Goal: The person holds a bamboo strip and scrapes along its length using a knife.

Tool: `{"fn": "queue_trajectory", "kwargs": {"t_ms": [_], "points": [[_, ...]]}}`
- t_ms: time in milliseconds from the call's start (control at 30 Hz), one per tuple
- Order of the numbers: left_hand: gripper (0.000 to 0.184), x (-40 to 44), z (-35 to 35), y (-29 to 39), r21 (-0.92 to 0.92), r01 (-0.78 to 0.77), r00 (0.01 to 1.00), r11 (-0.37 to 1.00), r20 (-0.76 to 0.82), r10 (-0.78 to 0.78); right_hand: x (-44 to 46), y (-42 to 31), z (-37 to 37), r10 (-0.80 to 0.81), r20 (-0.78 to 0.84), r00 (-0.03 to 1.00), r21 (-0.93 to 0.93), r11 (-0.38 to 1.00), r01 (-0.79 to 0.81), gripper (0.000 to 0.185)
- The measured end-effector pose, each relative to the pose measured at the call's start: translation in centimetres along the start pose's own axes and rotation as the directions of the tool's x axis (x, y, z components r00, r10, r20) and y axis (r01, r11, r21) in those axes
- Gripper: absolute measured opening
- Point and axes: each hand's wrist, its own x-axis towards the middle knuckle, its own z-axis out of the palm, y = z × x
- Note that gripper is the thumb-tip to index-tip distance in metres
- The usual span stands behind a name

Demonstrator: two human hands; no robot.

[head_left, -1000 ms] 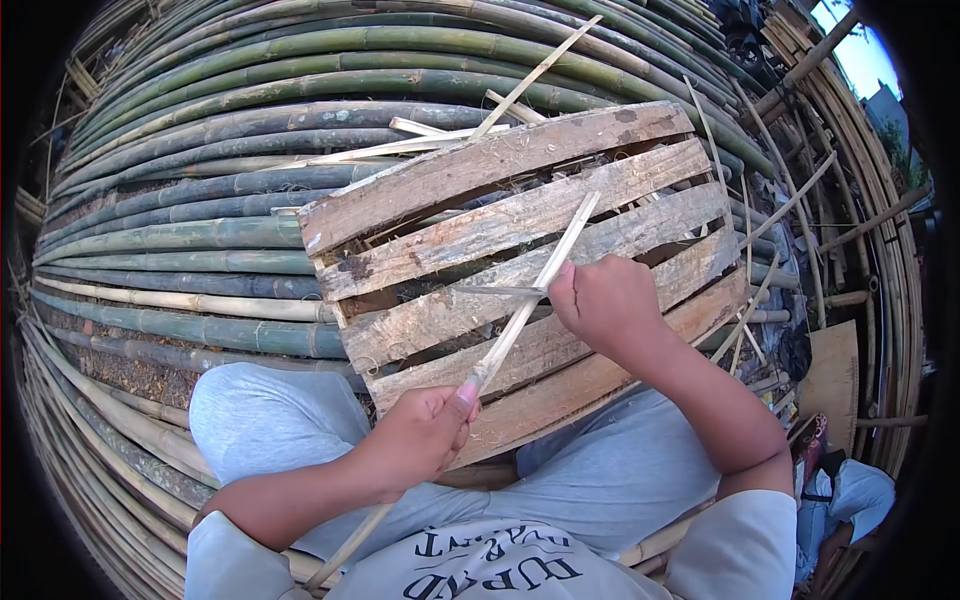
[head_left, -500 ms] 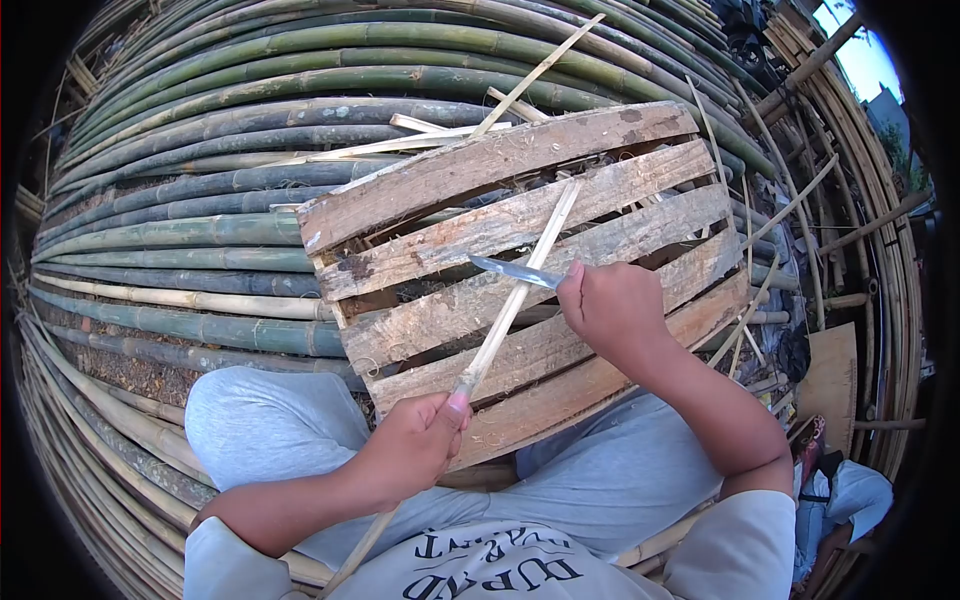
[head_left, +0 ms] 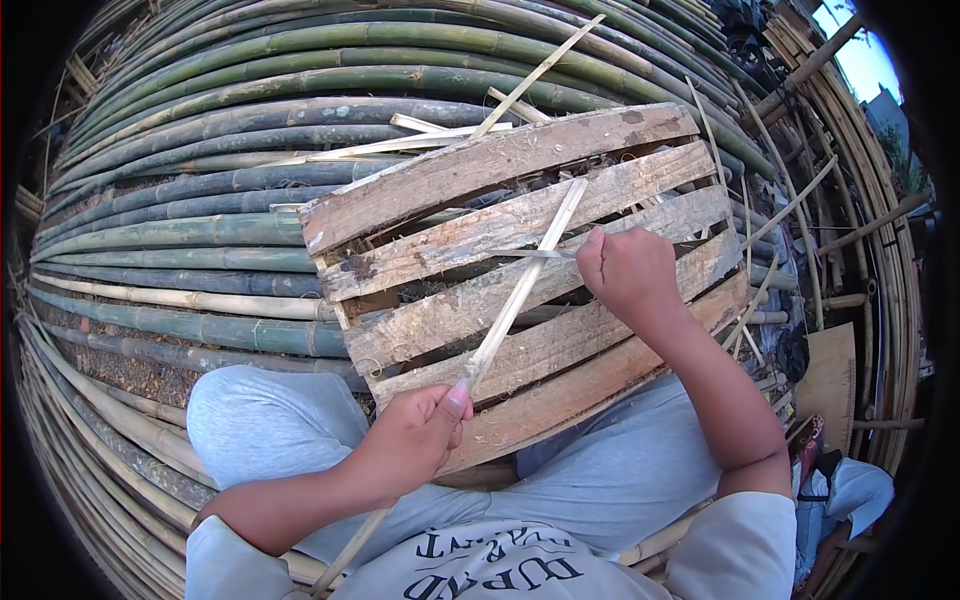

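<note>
My left hand (head_left: 425,430) is closed around a long, pale bamboo strip (head_left: 518,293), thumb along its top. The strip slants up and right across a wooden slatted crate (head_left: 440,320) in front of my lap, and its tail runs back under my left forearm. In my right fist (head_left: 632,275) is a knife (head_left: 535,254); its handle is hidden by the fingers. The thin blade points left and crosses the strip in its upper half, seen almost edge-on.
Green and grey bamboo poles (head_left: 250,85) lie in rows beyond and left of the crate. Loose split strips (head_left: 540,75) rest on the poles and at the crate's right. A brown board (head_left: 832,385) stands at the right, near part of a person's light-blue clothing (head_left: 855,495).
My right hand has moved up and slightly right with the knife, farther along the strip. The blade has turned more edge-on. My left hand stays almost where it was.
</note>
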Motion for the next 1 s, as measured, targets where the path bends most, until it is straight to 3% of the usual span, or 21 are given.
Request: {"fn": "queue_trajectory", "kwargs": {"t_ms": [67,267,433,500,633,800,1000], "points": [[0.035,-0.1,-0.1,0.1,0.004,-0.001,1.000,1.000,0.011,0.001,0.5,0.8,0.0,0.096,-0.032,0.995,-0.120,0.988,-0.099,0.044],[0.036,-0.3,0.0,-0.4,-0.017,0.020,0.999,1.000,0.038,-0.019,-0.2,0.2,-0.5,0.093,0.045,0.995,-0.028,0.995,-0.092,0.047],[0.037,-0.6,0.7,-0.3,-0.022,0.066,0.998,0.998,0.005,-0.066,-2.7,-3.9,-1.3,-0.068,0.150,0.986,0.123,0.991,0.049,0.044],[0.037,-0.5,0.6,-0.3,-0.037,0.082,0.997,0.996,0.012,-0.082,-2.1,-2.4,-0.4,-0.071,0.055,0.996,0.196,0.979,0.059,0.042],[0.037,0.3,0.0,-0.1,-0.009,0.048,0.999,0.999,0.015,-0.048,-1.9,-2.4,0.4,-0.101,-0.004,0.995,0.169,0.981,0.100,0.041],[0.037,0.0,0.6,-0.1,-0.037,0.078,0.997,0.996,0.033,-0.076,-3.3,-5.1,-0.5,-0.039,0.107,0.993,0.147,0.989,0.023,0.038],[0.038,-0.1,0.7,0.1,-0.044,0.111,0.994,0.993,0.023,-0.110,-3.1,-3.9,-0.5,-0.101,0.119,0.988,0.167,0.983,0.081,0.040]]}}
